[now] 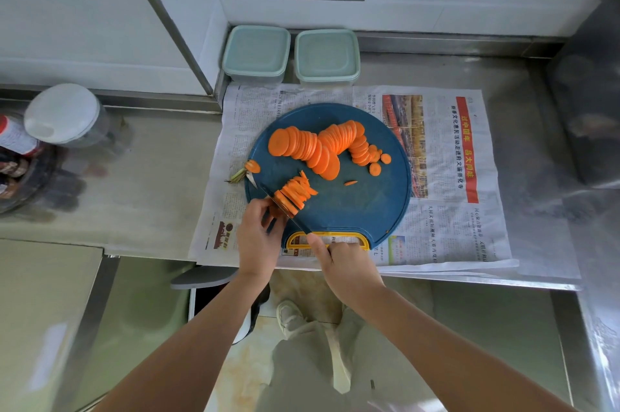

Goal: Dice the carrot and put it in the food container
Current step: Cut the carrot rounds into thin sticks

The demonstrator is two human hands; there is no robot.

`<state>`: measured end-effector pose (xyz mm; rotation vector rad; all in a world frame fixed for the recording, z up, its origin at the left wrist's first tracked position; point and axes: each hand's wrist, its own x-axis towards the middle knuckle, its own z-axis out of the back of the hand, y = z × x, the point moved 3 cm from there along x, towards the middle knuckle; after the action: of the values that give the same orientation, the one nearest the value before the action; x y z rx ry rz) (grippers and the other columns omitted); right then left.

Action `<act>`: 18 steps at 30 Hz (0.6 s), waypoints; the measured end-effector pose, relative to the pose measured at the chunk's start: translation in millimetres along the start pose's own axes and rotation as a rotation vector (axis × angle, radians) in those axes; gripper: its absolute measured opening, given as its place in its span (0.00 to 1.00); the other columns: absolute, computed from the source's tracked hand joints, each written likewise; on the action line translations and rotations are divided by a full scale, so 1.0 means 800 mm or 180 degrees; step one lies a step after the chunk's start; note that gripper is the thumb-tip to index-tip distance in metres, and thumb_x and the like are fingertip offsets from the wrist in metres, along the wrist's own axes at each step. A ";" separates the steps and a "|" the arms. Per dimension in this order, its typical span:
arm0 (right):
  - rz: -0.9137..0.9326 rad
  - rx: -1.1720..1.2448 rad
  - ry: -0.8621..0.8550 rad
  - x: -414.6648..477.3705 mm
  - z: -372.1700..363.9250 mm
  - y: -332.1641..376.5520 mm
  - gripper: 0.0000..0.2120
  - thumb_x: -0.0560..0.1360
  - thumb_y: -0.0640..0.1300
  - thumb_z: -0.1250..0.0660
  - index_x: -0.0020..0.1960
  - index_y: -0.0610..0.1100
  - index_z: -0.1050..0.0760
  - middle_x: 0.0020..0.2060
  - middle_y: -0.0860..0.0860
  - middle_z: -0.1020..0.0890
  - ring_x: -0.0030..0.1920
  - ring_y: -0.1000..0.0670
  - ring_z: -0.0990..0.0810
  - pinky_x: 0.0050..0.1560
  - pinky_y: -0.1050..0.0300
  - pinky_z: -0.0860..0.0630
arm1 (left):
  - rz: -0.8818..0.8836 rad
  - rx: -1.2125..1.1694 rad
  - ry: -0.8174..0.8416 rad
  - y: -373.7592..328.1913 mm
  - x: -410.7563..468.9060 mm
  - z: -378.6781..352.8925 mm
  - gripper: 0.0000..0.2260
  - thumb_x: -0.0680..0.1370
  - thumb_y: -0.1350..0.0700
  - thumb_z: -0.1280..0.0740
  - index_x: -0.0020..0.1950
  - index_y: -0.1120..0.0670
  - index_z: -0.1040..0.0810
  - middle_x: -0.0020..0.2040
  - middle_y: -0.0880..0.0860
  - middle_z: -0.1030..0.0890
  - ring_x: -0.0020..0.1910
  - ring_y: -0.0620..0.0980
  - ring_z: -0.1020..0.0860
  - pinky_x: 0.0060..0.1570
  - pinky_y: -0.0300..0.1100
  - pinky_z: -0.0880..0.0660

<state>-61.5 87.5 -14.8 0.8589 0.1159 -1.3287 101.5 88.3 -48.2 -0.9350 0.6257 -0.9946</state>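
Thin orange carrot rounds (318, 146) lie overlapped in a curved row on the far part of the blue board (352, 210). A small stack of carrot strips (295, 193) lies nearer. Two lidded food containers (256, 54) stand behind, side by side.

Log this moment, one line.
stage: cutting | left hand: holds carrot stack | right hand: holds knife | slices: piled on board | containers: lidded

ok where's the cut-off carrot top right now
In the head view the carrot top lies at the left edge of the blue cutting board, its green stem reaching onto the newspaper, just beyond the tip of the knife.
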 end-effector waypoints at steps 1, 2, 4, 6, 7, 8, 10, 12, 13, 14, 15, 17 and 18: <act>0.0038 0.0034 -0.0025 0.000 0.002 0.003 0.45 0.66 0.70 0.70 0.51 0.44 0.24 0.31 0.52 0.29 0.34 0.54 0.25 0.33 0.60 0.25 | -0.0016 0.0028 -0.0006 -0.002 0.000 0.000 0.11 0.75 0.60 0.29 0.48 0.48 0.29 0.47 0.53 0.19 0.46 0.48 0.20 0.43 0.34 0.24; 0.0093 0.0054 -0.0013 -0.001 0.003 0.003 0.48 0.64 0.70 0.73 0.54 0.45 0.25 0.31 0.52 0.31 0.33 0.55 0.27 0.31 0.62 0.28 | -0.0033 0.0058 -0.0018 -0.004 0.000 0.000 0.11 0.75 0.61 0.29 0.47 0.49 0.30 0.46 0.54 0.19 0.44 0.45 0.21 0.42 0.29 0.27; 0.0080 0.0092 -0.0014 0.001 0.002 -0.001 0.49 0.63 0.71 0.73 0.54 0.45 0.24 0.31 0.52 0.30 0.34 0.54 0.25 0.33 0.61 0.25 | -0.0049 0.0114 -0.0038 -0.008 0.000 0.000 0.11 0.75 0.62 0.29 0.47 0.51 0.30 0.44 0.55 0.20 0.40 0.41 0.24 0.39 0.25 0.30; 0.0060 -0.0078 0.0031 0.001 0.001 -0.004 0.44 0.67 0.71 0.69 0.49 0.44 0.24 0.32 0.51 0.27 0.37 0.52 0.22 0.40 0.57 0.20 | -0.0033 0.0147 -0.0023 -0.011 0.000 0.001 0.09 0.75 0.63 0.30 0.47 0.54 0.28 0.44 0.56 0.22 0.39 0.39 0.25 0.39 0.24 0.31; 0.0021 -0.0082 0.0038 0.001 0.002 -0.003 0.43 0.67 0.71 0.68 0.48 0.44 0.24 0.33 0.50 0.26 0.38 0.52 0.21 0.41 0.55 0.19 | -0.0026 0.0170 -0.0030 -0.013 0.000 0.001 0.07 0.75 0.64 0.30 0.48 0.56 0.27 0.44 0.56 0.23 0.40 0.37 0.25 0.39 0.23 0.31; 0.0011 -0.0110 0.0079 -0.001 0.002 -0.002 0.42 0.68 0.71 0.67 0.47 0.44 0.24 0.33 0.50 0.25 0.38 0.52 0.21 0.42 0.55 0.19 | -0.0022 0.0205 -0.0052 -0.013 0.000 0.002 0.06 0.75 0.65 0.30 0.48 0.60 0.26 0.45 0.56 0.24 0.41 0.34 0.25 0.40 0.22 0.32; 0.0041 -0.0220 0.0208 -0.003 0.006 0.005 0.41 0.69 0.68 0.67 0.50 0.43 0.24 0.32 0.50 0.27 0.36 0.52 0.23 0.38 0.57 0.22 | -0.0036 0.0220 -0.0075 -0.013 0.000 0.002 0.07 0.74 0.65 0.30 0.50 0.63 0.25 0.46 0.56 0.26 0.44 0.30 0.26 0.40 0.22 0.32; -0.0015 -0.0235 0.0284 -0.004 0.012 0.009 0.38 0.74 0.67 0.66 0.49 0.42 0.26 0.31 0.49 0.30 0.37 0.50 0.25 0.39 0.56 0.26 | -0.0037 0.0246 -0.0056 -0.012 0.002 0.003 0.08 0.74 0.64 0.29 0.50 0.63 0.25 0.46 0.56 0.25 0.44 0.30 0.26 0.40 0.23 0.32; -0.0088 -0.0123 0.0358 -0.006 0.016 0.011 0.35 0.78 0.65 0.63 0.47 0.41 0.27 0.32 0.48 0.30 0.38 0.48 0.25 0.41 0.54 0.27 | -0.0026 0.0268 -0.0047 -0.010 0.002 0.004 0.08 0.74 0.64 0.29 0.50 0.62 0.24 0.46 0.55 0.24 0.44 0.31 0.25 0.40 0.23 0.32; -0.0148 -0.0028 0.0366 -0.009 0.022 0.014 0.32 0.81 0.62 0.60 0.49 0.39 0.28 0.34 0.47 0.29 0.40 0.47 0.26 0.43 0.53 0.28 | -0.0020 0.0285 -0.0047 -0.009 0.003 0.004 0.08 0.74 0.63 0.28 0.50 0.62 0.24 0.46 0.55 0.24 0.43 0.32 0.25 0.39 0.23 0.32; -0.0333 0.0177 0.0279 -0.009 0.025 0.016 0.27 0.83 0.57 0.57 0.57 0.37 0.29 0.37 0.46 0.29 0.41 0.47 0.26 0.43 0.54 0.27 | -0.0022 0.0281 -0.0052 -0.010 0.003 0.005 0.08 0.73 0.63 0.28 0.49 0.62 0.24 0.45 0.54 0.23 0.42 0.33 0.24 0.39 0.23 0.32; -0.0370 0.0203 0.0411 -0.012 0.030 0.023 0.21 0.84 0.47 0.51 0.73 0.36 0.41 0.40 0.44 0.30 0.41 0.48 0.28 0.42 0.54 0.25 | -0.0033 0.0249 -0.0056 -0.011 0.003 0.005 0.08 0.72 0.63 0.27 0.48 0.63 0.24 0.44 0.54 0.23 0.40 0.35 0.24 0.38 0.22 0.32; -0.0360 0.0065 0.0549 -0.012 0.030 0.026 0.22 0.84 0.49 0.51 0.70 0.34 0.40 0.39 0.44 0.30 0.41 0.47 0.28 0.44 0.52 0.25 | -0.0041 0.0250 -0.0050 -0.011 0.004 0.005 0.08 0.72 0.63 0.27 0.48 0.63 0.24 0.44 0.54 0.22 0.40 0.36 0.24 0.38 0.22 0.32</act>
<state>-55.3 80.2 16.9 0.9959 0.2898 -1.3612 102.1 85.1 -38.5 -0.8777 0.5642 -1.0154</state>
